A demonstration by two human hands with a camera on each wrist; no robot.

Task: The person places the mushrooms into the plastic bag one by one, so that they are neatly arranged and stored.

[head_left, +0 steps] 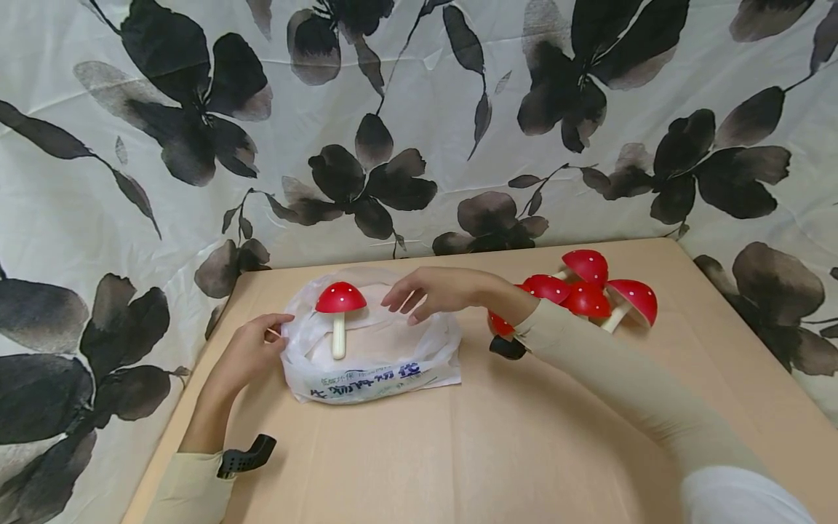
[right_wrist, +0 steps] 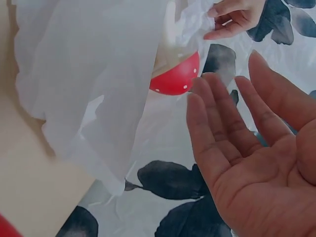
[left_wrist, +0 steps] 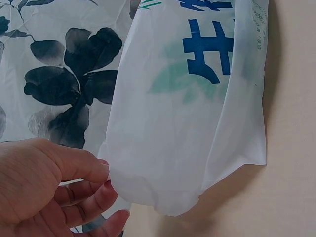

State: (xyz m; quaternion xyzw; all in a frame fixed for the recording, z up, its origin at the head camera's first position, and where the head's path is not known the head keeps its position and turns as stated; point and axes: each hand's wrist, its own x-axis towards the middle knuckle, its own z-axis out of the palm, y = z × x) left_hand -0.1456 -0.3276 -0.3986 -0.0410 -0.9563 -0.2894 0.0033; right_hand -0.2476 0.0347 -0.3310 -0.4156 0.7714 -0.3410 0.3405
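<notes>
A white plastic bag (head_left: 399, 353) with blue lettering lies on the table, toward its left side. On it rests a toy mushroom (head_left: 340, 298) with a white-dotted red cap and a pale stem, upright in the head view. My left hand (head_left: 252, 349) pinches the bag's left edge between thumb and forefinger; the left wrist view shows that edge of the bag (left_wrist: 163, 148) at the thumb tip. Over the bag's right part hovers my right hand (head_left: 441, 291), its fingers loosely extended and holding nothing. The right wrist view shows its palm (right_wrist: 261, 173) near the mushroom cap (right_wrist: 177, 74).
Several more red-capped mushrooms (head_left: 585, 298) lie in a group at the table's back right, partly behind my right forearm. A floral cloth (head_left: 373, 182) hangs behind the light wooden table (head_left: 524, 437). Each wrist carries a black camera strap (head_left: 247, 457).
</notes>
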